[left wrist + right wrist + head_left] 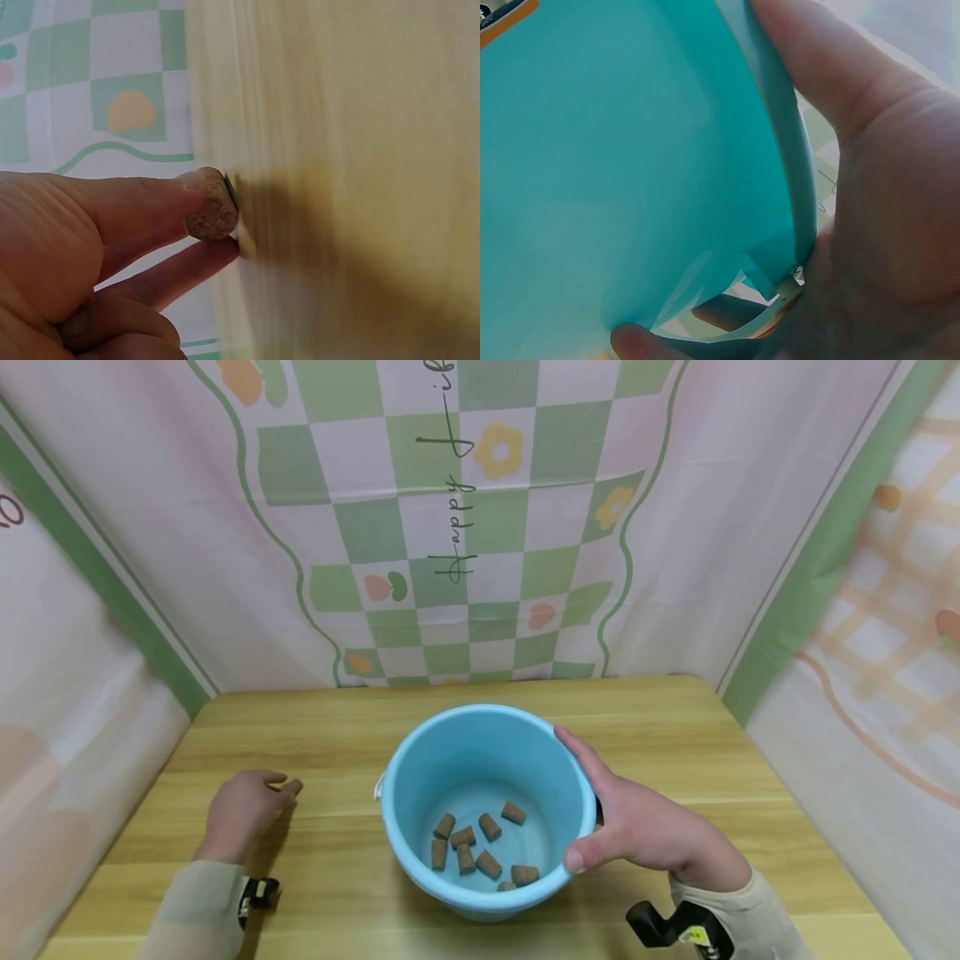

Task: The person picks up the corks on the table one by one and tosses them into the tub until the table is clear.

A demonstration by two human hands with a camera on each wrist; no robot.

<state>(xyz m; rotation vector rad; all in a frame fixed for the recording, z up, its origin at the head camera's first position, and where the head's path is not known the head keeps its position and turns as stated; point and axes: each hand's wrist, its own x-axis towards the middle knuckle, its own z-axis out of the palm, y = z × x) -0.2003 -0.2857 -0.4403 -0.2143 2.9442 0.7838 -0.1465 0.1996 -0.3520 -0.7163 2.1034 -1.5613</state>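
A light blue bucket (pixel 480 710) stands upright on the wooden table, with several brown corks (pixel 489 863) on its floor. My right hand (pixel 637 831) grips the bucket's right rim, the thumb near the front and the fingers spread along the outside. In the right wrist view the bucket wall (pixel 630 150) fills most of the picture beside that hand. Left of the bucket, my left hand (pixel 243 814) is low over the table. The left wrist view shows its thumb and a finger pinching one cork (pixel 213 214) close to the wood; the head view mostly hides this cork.
The wooden table (pixel 337 735) extends to a patterned curtain (pixel 495 527) at the back, with more fabric on both sides. A white handle joint (pixel 378 787) juts from the bucket's left side. In the right wrist view, a dark piece (pixel 727 311) shows by the handle.
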